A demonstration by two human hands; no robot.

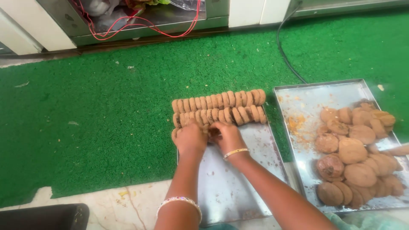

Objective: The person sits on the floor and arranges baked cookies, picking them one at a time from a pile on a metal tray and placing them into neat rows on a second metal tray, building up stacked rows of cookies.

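Two rows of round brown biscuits stand on edge at the far end of a steel tray. My left hand and my right hand press together on a short third row of biscuits just in front of them, mostly hiding it. Both hands have their fingers curled around those biscuits. My right wrist wears a yellow bangle, my left forearm a beaded one.
A second steel tray on the right holds a loose heap of brown biscuits and crumbs. Green turf mat lies under both trays. A black cable and red wires run along the back; marble floor shows near me.
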